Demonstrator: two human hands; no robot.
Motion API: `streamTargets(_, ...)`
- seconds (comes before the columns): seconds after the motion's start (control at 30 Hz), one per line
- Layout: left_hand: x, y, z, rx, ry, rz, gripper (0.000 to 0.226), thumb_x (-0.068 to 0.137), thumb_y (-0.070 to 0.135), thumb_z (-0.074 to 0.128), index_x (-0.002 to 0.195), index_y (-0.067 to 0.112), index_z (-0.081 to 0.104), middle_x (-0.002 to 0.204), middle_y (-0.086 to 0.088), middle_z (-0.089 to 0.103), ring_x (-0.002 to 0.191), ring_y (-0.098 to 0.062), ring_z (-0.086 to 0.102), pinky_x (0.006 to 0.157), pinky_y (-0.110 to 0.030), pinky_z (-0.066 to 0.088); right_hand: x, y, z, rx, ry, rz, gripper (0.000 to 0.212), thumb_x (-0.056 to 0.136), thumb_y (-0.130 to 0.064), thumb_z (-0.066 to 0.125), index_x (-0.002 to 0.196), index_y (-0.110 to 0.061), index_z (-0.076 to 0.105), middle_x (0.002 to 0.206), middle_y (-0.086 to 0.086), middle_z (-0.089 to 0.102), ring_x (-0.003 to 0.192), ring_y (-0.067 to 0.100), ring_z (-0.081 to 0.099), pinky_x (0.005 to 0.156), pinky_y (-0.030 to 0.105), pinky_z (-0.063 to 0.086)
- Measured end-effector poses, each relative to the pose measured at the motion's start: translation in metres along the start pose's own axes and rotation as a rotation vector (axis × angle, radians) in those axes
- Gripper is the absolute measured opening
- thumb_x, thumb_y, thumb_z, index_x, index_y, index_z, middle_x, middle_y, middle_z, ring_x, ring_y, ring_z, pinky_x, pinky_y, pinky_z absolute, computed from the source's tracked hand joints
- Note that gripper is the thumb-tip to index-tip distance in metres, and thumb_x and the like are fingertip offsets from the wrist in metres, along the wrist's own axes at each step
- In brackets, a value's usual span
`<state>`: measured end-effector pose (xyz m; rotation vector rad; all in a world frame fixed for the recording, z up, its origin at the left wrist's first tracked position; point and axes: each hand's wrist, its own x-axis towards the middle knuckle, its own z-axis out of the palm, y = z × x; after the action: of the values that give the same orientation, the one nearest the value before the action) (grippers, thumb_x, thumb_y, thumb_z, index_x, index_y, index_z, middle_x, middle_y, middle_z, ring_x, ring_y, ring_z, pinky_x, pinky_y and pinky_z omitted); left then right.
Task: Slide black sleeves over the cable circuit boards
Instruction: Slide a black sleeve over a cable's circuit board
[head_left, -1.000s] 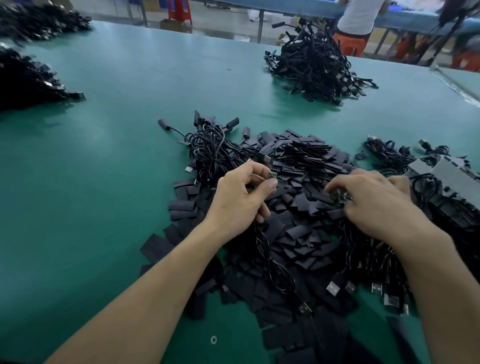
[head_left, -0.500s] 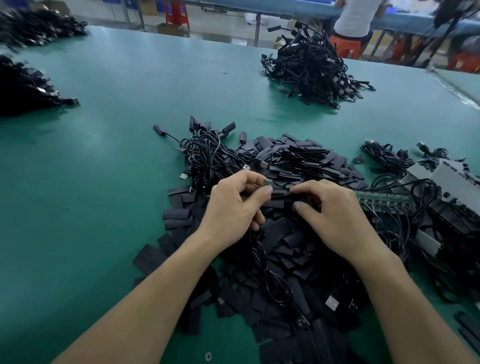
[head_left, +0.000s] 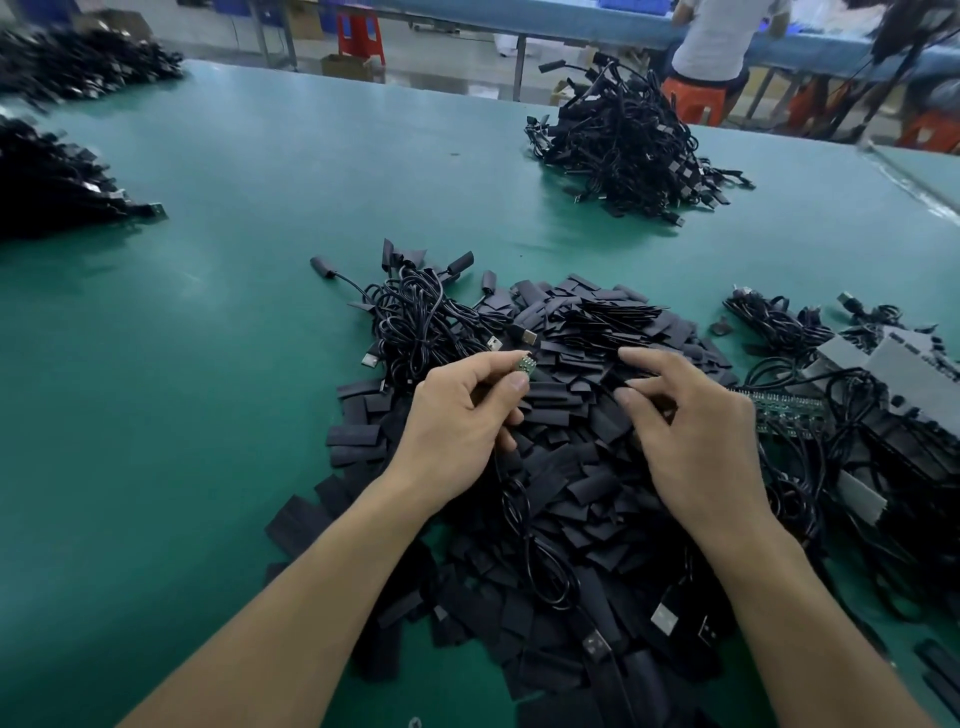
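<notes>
Head view: our left hand (head_left: 452, 426) pinched the small green circuit board (head_left: 525, 362); at three o'clock, our right hand (head_left: 696, 431) curled into overlapping flat black sleeves (head_left: 597, 332), grip unclear, and risked lifting several.

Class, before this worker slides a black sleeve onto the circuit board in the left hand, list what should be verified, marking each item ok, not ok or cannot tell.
1. Circuit board is pinched in the left hand with its end sticking out past the fingertips: ok.
2. Board is bare, with no sleeve on it: ok.
3. Right hand holds a single sleeve from the sleeve pile: cannot tell, as its fingertips are down among the sleeves.
4. Sleeve mouth is lined up with the board: not ok, as the hands are apart.
5. Cable trailing from the left hand runs free: cannot tell, as it disappears into the pile.
</notes>
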<state>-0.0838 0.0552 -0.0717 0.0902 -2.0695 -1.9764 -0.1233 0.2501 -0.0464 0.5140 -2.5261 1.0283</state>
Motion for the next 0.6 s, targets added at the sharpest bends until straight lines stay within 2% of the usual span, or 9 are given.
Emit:
streamTargets(0.07,0.0,0.0009,0.0007,-0.026,-0.022,0.005,0.03,0.095,0.004,0.064,0.121,0.019,0.067,0.084,-0.003,0.067,0.069,-0.009,0.065,0.059,-0.021,0.054,0.0,-0.0009,0.0008,0.073,0.004,-0.011,0.025,0.085,-0.015,0.077,0.107,-0.025,0.072,0.079,-0.018,0.068,0.075,-0.011,0.062,0.068,0.0,0.042)
streamTargets(0.17,0.0004,0.0012,0.0003,-0.07,-0.036,0.004,0.038,0.091,0.002,0.07,0.12,0.024,0.062,0.087,-0.005,0.07,0.075,-0.016,0.07,0.063,-0.023,0.055,-0.001,-0.0025,0.0027,0.115,-0.035,-0.019,0.017,0.082,-0.019,0.079,0.097,-0.025,0.073,0.073,-0.02,0.066,0.073,-0.005,0.065,0.067,0.004,0.045)
streamTargets(0.27,0.0007,0.0013,0.0,-0.088,-0.014,-0.004,0.034,0.09,0.003,0.071,0.115,0.024,0.06,0.081,-0.005,0.073,0.076,-0.021,0.072,0.065,-0.025,0.055,-0.0013,0.0003,0.0042,-0.009,-0.029,0.003,0.017,0.088,-0.021,0.073,0.105,-0.025,0.072,0.075,-0.022,0.062,0.069,0.0,0.06,0.069,0.013,0.048)
streamTargets(0.3,0.0007,0.0015,-0.0003,-0.093,-0.004,-0.007,0.031,0.091,0.003,0.07,0.113,0.023,0.06,0.08,-0.006,0.073,0.075,-0.022,0.072,0.065,-0.026,0.055,-0.0009,0.0014,0.0043,-0.06,-0.007,0.018,0.019,0.091,-0.019,0.069,0.109,-0.024,0.07,0.08,-0.02,0.06,0.073,0.0,0.059,0.075,0.019,0.049)
streamTargets(0.4,0.0002,0.0023,-0.0009,-0.126,-0.008,-0.013,0.023,0.093,0.002,0.067,0.108,0.018,0.06,0.08,-0.012,0.073,0.069,-0.02,0.071,0.061,-0.024,0.055,-0.0015,0.0022,0.0042,-0.162,0.008,0.064,0.027,0.094,-0.015,0.062,0.119,-0.023,0.067,0.103,-0.007,0.057,0.098,0.015,0.056,0.089,0.03,0.045)
streamTargets(0.5,-0.0009,0.0034,-0.0017,-0.108,-0.025,-0.004,0.021,0.096,0.003,0.063,0.107,0.02,0.064,0.085,-0.009,0.074,0.062,-0.014,0.067,0.056,-0.021,0.053,-0.003,-0.0012,0.0043,-0.283,-0.097,0.08,0.025,0.089,-0.033,0.067,0.112,-0.023,0.071,0.108,0.0,0.058,0.106,0.024,0.051,0.093,0.039,0.043)
streamTargets(0.6,-0.0012,0.0032,-0.0011,-0.06,-0.007,0.023,0.027,0.097,0.005,0.062,0.107,0.028,0.071,0.083,-0.002,0.074,0.059,-0.008,0.061,0.054,-0.019,0.05,-0.0036,-0.0062,0.004,-0.405,-0.196,0.117,0.039,0.085,-0.052,0.064,0.113,-0.024,0.07,0.106,0.0,0.06,0.105,0.026,0.051,0.094,0.042,0.041)
